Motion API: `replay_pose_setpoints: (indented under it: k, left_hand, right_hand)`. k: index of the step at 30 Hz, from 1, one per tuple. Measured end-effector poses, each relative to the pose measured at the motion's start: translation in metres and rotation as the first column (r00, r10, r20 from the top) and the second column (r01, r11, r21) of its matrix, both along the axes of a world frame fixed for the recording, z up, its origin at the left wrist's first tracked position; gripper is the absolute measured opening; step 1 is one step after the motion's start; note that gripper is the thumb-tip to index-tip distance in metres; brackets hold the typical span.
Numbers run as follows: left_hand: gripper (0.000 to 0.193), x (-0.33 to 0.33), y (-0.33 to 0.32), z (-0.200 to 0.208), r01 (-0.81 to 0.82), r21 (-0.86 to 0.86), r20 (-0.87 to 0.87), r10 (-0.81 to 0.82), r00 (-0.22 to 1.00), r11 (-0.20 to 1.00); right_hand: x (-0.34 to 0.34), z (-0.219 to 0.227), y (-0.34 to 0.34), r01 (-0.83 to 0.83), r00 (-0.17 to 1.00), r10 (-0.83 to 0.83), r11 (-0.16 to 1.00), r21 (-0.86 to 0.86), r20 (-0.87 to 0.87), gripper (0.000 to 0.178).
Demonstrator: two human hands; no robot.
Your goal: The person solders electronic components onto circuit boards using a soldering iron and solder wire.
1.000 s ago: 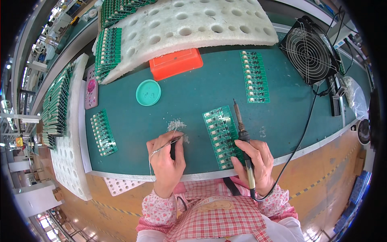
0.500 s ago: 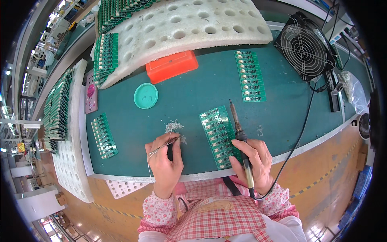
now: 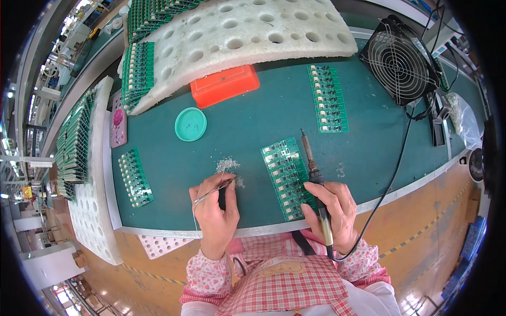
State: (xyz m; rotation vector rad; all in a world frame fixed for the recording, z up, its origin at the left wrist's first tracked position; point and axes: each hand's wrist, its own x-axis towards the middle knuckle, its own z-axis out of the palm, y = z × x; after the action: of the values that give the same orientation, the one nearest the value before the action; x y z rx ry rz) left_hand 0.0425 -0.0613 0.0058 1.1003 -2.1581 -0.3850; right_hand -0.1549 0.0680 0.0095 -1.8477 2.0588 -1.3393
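Note:
My left hand (image 3: 217,208) is closed on a pair of metal tweezers (image 3: 210,193); a thin pale wire, probably solder, hangs down beside its fingers. The tweezers' tips are by a small heap of tiny clear parts (image 3: 226,165) on the mat. In my right hand (image 3: 337,213) is a soldering iron (image 3: 315,176), its tip pointing away from me above the mat. Just left of the iron lies a green circuit board panel (image 3: 285,179) with rows of small parts, its lower right edge near my right fingertips.
A turquoise dish (image 3: 191,125) holding a few bits and a red-orange box (image 3: 225,86) stand farther back. White foam (image 3: 247,31) carries stacked boards. Other panels lie right (image 3: 328,100) and left (image 3: 135,177). A black fan (image 3: 399,60) stands back right; the iron's cable (image 3: 392,181) curves along the right.
Hardly anything differs: the view has shifted very slightly. Both hands keep their places and their hold on the tweezers and the soldering iron.

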Motion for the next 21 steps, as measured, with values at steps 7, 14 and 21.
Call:
replay_pose_setpoints:
  k: [7, 14, 21]
  left_hand:
    - [0.016, 0.0, 0.0, -0.002, 0.008, -0.008, 0.001, -0.008, 1.0, 1.0]
    - [0.016, -0.004, 0.001, 0.001, 0.015, -0.013, -0.003, -0.015, 1.0, 1.0]
    - [0.016, -0.028, 0.024, 0.007, 0.131, 0.176, -0.167, -0.102, 0.981, 0.976]
  right_hand:
    - [0.0, 0.001, 0.001, 0.002, 1.0, -0.002, 1.0, 0.007, -0.002, 0.055]
    - [-0.002, 0.003, 0.001, -0.011, 1.0, 0.011, 1.0, -0.009, -0.005, 0.052]
    - [-0.005, -0.005, 0.007, 0.033, 0.994, -0.014, 0.982, -0.184, 0.108, 0.041]
